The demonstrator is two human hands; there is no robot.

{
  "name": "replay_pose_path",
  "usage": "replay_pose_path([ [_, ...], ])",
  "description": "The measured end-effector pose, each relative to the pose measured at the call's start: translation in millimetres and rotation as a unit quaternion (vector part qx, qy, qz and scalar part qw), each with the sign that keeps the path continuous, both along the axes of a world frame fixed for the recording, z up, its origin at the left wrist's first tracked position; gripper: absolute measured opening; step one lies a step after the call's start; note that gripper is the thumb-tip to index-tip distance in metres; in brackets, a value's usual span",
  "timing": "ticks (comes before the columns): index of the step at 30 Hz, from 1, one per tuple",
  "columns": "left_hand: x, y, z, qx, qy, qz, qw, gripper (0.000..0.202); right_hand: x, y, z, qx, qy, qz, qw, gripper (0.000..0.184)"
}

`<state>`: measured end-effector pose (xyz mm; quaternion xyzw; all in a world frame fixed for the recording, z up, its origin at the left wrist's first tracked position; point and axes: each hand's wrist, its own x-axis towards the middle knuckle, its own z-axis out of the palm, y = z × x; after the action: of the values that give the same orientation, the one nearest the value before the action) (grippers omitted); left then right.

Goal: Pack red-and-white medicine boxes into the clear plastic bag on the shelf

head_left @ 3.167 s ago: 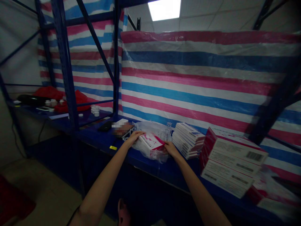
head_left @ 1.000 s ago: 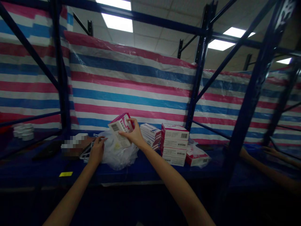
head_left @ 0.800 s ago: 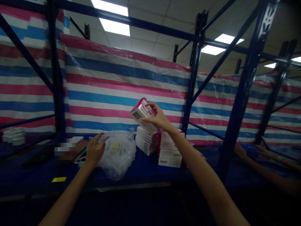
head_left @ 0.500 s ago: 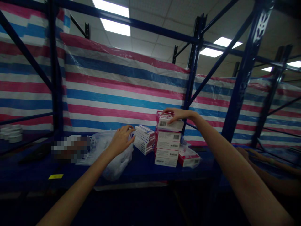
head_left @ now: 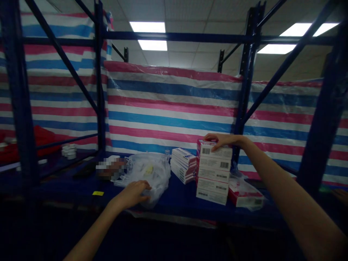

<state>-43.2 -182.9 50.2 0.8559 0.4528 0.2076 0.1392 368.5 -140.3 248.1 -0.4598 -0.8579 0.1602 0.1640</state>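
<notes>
Right hand (head_left: 221, 140) lay flat, unclenched, on the top box (head_left: 214, 152); a sideways nudge could topple the stack (head_left: 212, 181) beneath. Left hand (head_left: 134, 192) touched the plastic bag (head_left: 153, 172), perhaps gripping; I cannot tell.

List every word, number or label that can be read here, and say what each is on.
No text here can be read as words or numbers.
Pink-and-white boxes, stacked under the right hand: barcode labels and print, too small and blurred to read.
Blue-and-white boxes: print too small to read.
Wrapped pink box: print blurred.
Yellow tag on the shelf: no legible writing.
</notes>
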Motion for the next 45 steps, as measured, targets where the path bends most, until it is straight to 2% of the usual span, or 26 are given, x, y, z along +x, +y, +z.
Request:
replay_pose_path([
  [2, 2.1, 3.3, -3.1, 0.023, -0.014, -0.007, 1.0, 0.026, 4.1, 2.3, -0.7, 0.011, 0.002, -0.011, 1.0, 0.053],
  [5, 9.2, 7.4, 5.4, 0.055, -0.035, 0.009, 0.998, 0.024, 5.9, 0.5, 0.6, 0.05, -0.004, -0.016, 0.999, 0.057],
  [7, 14.2, 10.9, 18.0, 0.062, -0.059, 0.011, 0.996, 0.025, -3.2, -10.8, -1.5, 0.128, 0.031, -0.041, 0.99, 0.055],
  [9, 18.6, 16.5, 33.9, 0.053, -0.117, -0.012, 0.992, 0.028, -25.8, -33.3, -12.6, 0.25, 0.12, -0.087, 0.957, 0.043],
  [11, 22.7, 23.1, 51.3, 0.04, -0.211, -0.037, 0.976, 0.03, -61.0, -61.8, -37.1, 0.343, 0.219, -0.112, 0.906, 0.031],
  [12, 24.9, 25.9, 60.1, 0.033, -0.264, -0.046, 0.963, 0.029, -81.4, -75.0, -54.2, 0.363, 0.25, -0.117, 0.89, 0.029],
  [13, 27.4, 27.8, 68.8, 0.025, -0.313, -0.054, 0.948, 0.029, -102.2, -85.6, -73.2, 0.357, 0.262, -0.12, 0.889, 0.028],
  [14, 30.1, 28.5, 77.3, 0.012, -0.354, -0.064, 0.933, 0.028, -122.2, -92.5, -92.8, 0.325, 0.25, -0.117, 0.904, 0.033],
  [16, 36.2, 25.1, 92.9, -0.026, -0.412, -0.096, 0.906, 0.03, -156.5, -94.3, -127.2, 0.253, 0.246, -0.11, 0.929, 0.058],
  [18, 41.5, 15.9, 105.3, -0.066, -0.439, -0.13, 0.886, 0.037, -180.2, -84.7, -147.0, 0.224, 0.31, -0.108, 0.918, 0.067],
  [20, 43.8, 3.5, 114.0, -0.087, -0.449, -0.153, 0.876, 0.047, -193.7, -73.1, -150.1, 0.228, 0.38, -0.101, 0.891, 0.056],
  [23, 37.7, -14.5, 120.9, -0.08, -0.453, -0.17, 0.872, 0.058, -201.2, -64.5, -138.2, 0.275, 0.434, -0.087, 0.853, 0.022],
  [24, 32.8, -19.2, 122.2, -0.072, -0.455, -0.171, 0.871, 0.061, -201.3, -63.9, -134.0, 0.287, 0.446, -0.088, 0.843, 0.016],
  [28, 2.5, -27.3, 126.6, -0.004, -0.488, -0.123, 0.864, 0.061, -192.2, -61.7, -127.2, 0.264, 0.502, -0.109, 0.816, 0.019],
  [31, -22.0, -19.0, 129.5, 0.048, -0.533, -0.059, 0.843, 0.058, -179.4, -54.6, -127.9, 0.25, 0.515, -0.127, 0.81, 0.024],
  [34, -35.5, -1.4, 125.6, 0.066, -0.571, 0.015, 0.818, 0.051, -169.3, -41.0, -127.7, 0.263, 0.49, -0.152, 0.817, 0.027],
  [37, -33.6, 14.4, 107.3, 0.006, -0.572, 0.065, 0.818, 0.047, -166.5, -17.8, -130.7, 0.24, 0.471, -0.133, 0.838, 0.03],
  [39, -26.7, 17.9, 86.7, -0.092, -0.549, 0.076, 0.827, 0.051, -167.9, 1.7, -137.9, 0.182, 0.475, -0.11, 0.854, 0.034],
  [41, -18.6, 14.1, 61.0, -0.18, -0.52, 0.075, 0.832, 0.056, -170.1, 20.9, -149.2, 0.121, 0.465, -0.121, 0.869, 0.036],
  [43, -10.6, 3.7, 32.1, -0.218, -0.505, 0.079, 0.831, 0.063, -172.2, 36.8, -162.7, 0.089, 0.44, -0.154, 0.88, 0.035],
  [45, -2.1, -11.7, 2.8, -0.209, -0.516, 0.084, 0.826, 0.075, -174.6, 48.5, -176.2, 0.082, 0.416, -0.183, 0.887, 0.032],
])
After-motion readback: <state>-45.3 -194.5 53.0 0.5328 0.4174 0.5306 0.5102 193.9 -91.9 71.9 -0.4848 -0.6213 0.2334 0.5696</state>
